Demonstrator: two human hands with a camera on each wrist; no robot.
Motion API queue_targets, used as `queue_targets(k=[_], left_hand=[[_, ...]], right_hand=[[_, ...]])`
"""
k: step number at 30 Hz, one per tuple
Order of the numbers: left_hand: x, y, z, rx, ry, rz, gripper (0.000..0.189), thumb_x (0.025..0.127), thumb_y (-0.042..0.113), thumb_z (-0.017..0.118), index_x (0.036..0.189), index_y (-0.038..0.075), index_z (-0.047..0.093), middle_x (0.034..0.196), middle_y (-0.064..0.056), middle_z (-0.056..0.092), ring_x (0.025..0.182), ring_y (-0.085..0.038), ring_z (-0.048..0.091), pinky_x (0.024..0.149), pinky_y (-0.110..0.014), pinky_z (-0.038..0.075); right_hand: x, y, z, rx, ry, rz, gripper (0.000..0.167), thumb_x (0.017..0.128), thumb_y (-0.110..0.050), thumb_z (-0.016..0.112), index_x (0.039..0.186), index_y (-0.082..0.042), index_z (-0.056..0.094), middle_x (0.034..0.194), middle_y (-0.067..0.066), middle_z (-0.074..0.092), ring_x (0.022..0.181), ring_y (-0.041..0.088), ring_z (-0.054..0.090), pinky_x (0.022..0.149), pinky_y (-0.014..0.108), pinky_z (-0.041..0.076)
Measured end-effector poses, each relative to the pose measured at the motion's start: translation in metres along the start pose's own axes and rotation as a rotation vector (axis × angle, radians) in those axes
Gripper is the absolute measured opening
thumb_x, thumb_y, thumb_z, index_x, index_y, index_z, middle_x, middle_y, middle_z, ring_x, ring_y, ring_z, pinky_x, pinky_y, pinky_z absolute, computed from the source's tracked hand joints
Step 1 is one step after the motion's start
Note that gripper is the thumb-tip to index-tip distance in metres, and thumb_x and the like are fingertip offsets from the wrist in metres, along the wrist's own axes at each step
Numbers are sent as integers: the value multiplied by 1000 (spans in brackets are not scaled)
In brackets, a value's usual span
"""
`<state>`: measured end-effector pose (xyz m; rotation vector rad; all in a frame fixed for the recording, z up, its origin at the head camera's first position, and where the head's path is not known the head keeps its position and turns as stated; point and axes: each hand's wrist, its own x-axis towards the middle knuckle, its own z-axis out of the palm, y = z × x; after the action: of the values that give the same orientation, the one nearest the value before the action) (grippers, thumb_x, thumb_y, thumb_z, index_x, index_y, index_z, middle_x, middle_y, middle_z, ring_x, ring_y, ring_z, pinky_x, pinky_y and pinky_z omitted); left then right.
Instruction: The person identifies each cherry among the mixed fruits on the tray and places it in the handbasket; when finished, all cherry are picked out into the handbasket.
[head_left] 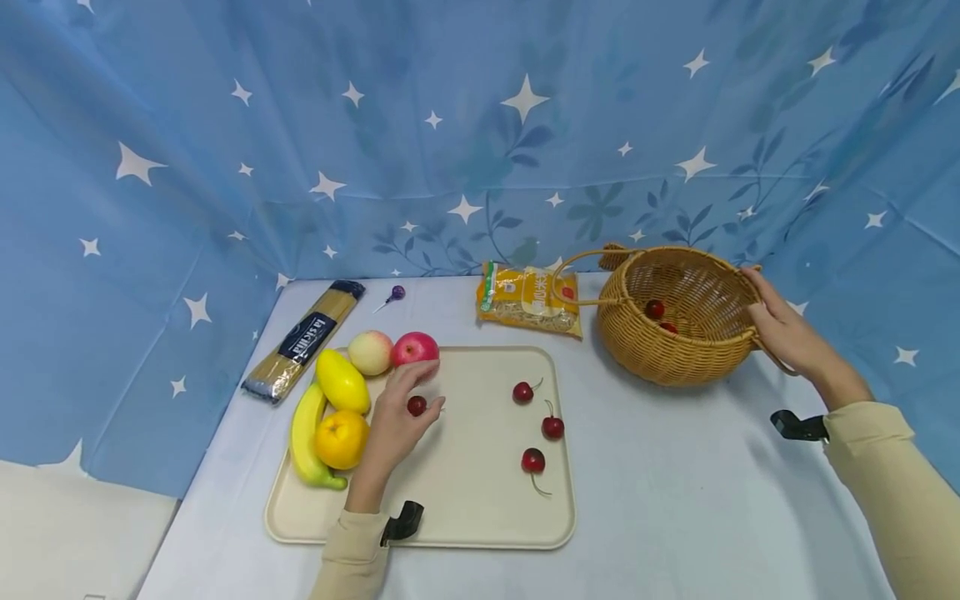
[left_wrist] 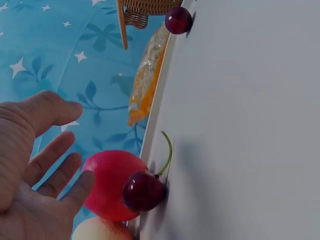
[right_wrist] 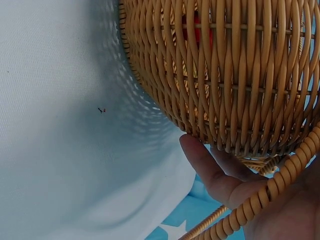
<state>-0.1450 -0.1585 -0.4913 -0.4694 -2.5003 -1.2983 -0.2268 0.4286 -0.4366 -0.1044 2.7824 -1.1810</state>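
Observation:
My left hand (head_left: 397, 417) is over the left part of the beige tray (head_left: 480, 533), its fingers loosely bent and thumb apart. Between thumb and fingers in the head view shows a dark red cherry (head_left: 417, 406); in the left wrist view this cherry (left_wrist: 144, 191) lies apart from the fingers, stem up. At the far right, my right hand (head_left: 787, 329) grips the side of a wicker basket (head_left: 675, 362), which leans with its opening toward me. Two cherries (head_left: 655, 309) show inside it. From the right wrist, the thumb (right_wrist: 205, 167) is against the woven wall.
Three cherries (head_left: 532, 460) lie on the tray's right side. A banana (head_left: 305, 437), an orange (head_left: 342, 440), a yellow mango (head_left: 342, 381), a peach (head_left: 371, 352) and a red apple (head_left: 415, 348) line its left. Behind are a noodle pack (head_left: 303, 342), a lollipop (head_left: 397, 293) and a yellow bag (head_left: 528, 300).

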Motion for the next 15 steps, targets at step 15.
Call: queue_targets(k=[15], left_hand=[[-17,-20,-2,180,-71,-189,57,88,2,83,142,9,66,140,-15,66,125,-37,62,112,-56,52]], right_hand=[[0,-2,1,1,-4,0,65,114,-28,14,171,-30,-17,177,27,-15,155,70,6,111,92,18]])
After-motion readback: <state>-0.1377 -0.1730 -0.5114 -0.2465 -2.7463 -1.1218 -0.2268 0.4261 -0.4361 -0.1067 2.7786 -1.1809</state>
